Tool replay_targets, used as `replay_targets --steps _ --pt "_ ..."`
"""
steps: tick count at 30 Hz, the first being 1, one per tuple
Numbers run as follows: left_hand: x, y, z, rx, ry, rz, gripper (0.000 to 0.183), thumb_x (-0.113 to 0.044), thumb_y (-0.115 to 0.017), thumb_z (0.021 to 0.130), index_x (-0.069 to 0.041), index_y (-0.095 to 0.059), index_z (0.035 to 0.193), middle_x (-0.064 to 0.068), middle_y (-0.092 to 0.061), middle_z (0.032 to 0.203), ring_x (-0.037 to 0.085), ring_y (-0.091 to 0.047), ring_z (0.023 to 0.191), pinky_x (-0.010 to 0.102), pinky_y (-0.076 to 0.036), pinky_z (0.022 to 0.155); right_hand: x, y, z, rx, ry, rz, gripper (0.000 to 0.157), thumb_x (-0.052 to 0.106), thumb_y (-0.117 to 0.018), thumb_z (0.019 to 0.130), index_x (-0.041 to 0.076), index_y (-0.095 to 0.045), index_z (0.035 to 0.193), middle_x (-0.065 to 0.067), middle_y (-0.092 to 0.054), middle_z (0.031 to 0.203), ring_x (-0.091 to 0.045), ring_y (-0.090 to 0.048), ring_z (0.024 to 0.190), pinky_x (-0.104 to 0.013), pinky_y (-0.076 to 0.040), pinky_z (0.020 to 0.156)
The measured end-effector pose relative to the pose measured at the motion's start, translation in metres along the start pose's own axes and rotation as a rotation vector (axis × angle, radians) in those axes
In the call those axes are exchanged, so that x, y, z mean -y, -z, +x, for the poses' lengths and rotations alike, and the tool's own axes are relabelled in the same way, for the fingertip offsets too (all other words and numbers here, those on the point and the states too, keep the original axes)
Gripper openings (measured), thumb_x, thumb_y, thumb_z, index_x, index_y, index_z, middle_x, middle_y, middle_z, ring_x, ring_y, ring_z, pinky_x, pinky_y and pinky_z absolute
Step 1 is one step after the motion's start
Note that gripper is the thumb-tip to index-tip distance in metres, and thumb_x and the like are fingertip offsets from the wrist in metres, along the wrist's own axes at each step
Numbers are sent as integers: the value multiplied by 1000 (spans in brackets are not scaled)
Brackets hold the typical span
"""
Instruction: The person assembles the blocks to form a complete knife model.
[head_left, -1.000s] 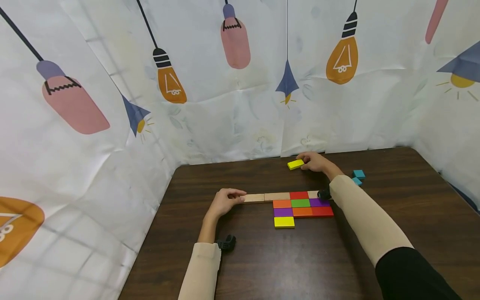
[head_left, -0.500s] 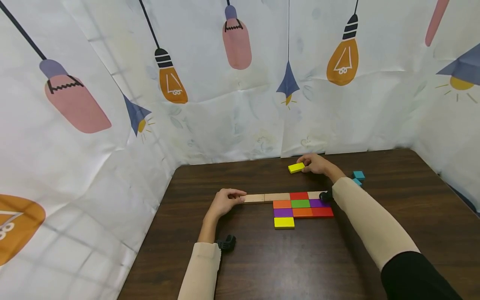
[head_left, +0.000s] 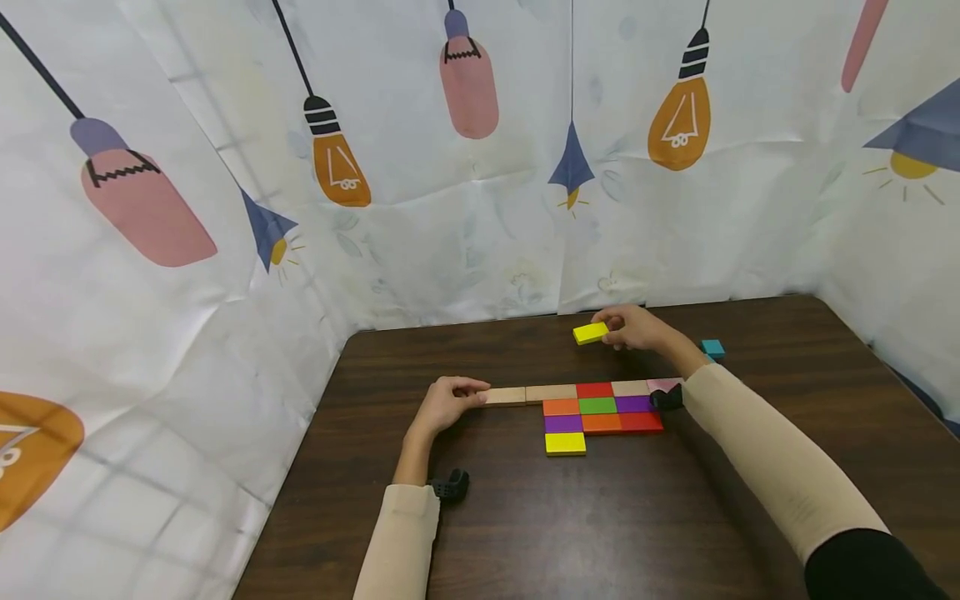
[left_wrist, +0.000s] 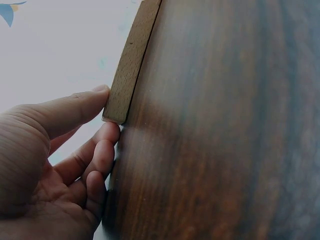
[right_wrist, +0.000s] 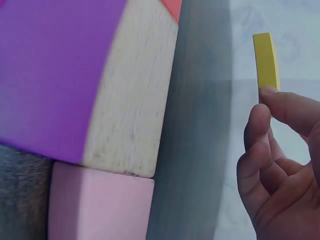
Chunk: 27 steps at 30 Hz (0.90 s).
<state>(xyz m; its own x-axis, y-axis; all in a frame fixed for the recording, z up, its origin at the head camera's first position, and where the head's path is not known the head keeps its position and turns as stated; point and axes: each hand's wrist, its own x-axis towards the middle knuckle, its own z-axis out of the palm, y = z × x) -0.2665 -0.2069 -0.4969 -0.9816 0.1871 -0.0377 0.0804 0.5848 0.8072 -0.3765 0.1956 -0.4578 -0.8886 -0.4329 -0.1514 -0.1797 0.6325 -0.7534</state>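
My right hand (head_left: 636, 327) pinches one end of a yellow wooden block (head_left: 589, 333) between thumb and fingers, at the far side of the table. In the right wrist view the same block juts from the fingertips. My left hand (head_left: 441, 406) has thumb and index finger at the left end of a plain wooden block (left_wrist: 131, 65). That block begins a row with another plain block (head_left: 551, 392), a red block (head_left: 594, 389), a pale block (head_left: 629, 387) and a pink block (right_wrist: 102, 200). Against the row's near side lie orange, green (head_left: 597, 406), purple (head_left: 635, 404) and red blocks.
Another yellow block (head_left: 566, 444) sits at the near left of the arrangement. Teal blocks (head_left: 712, 348) lie right of my right hand, partly hidden by the sleeve. A printed cloth (head_left: 480, 242) hangs behind the dark wood table (head_left: 517, 533).
My right forearm has swung to the right, uncovering the pink block and hiding more of the teal blocks. The yellow block stays pinched in nearly the same spot. My left hand has kept its place.
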Motion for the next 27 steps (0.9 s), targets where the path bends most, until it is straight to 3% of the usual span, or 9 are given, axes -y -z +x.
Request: replay_targets --steps 15,20,27 --pt "-3 1 0 2 -3 5 18 -25 -77 94 -24 -81 111 1 -69 91 18 -59 76 32 -50 69 17 -10 -59 -129 109 -39 36 13 -73 95 12 -65 131 -20 -68 111 -23 -61 65 -32 -55 62" --pt "-2 1 0 -3 -1 14 18 -26 -77 93 -25 -81 111 0 -69 92 17 -59 76 32 -50 69 14 -19 -81 -183 173 -79 35 13 -75 93 11 -67 127 -18 -69 113 -21 -62 80 -28 -56 66" --pt "-2 1 -1 3 -3 5 18 -26 -77 94 -24 -81 111 0 -69 92 18 -59 76 33 -50 69 9 -31 -111 -188 156 -60 34 12 -75 93 11 -67 127 -20 -67 112 -16 -46 55 -26 -45 50"
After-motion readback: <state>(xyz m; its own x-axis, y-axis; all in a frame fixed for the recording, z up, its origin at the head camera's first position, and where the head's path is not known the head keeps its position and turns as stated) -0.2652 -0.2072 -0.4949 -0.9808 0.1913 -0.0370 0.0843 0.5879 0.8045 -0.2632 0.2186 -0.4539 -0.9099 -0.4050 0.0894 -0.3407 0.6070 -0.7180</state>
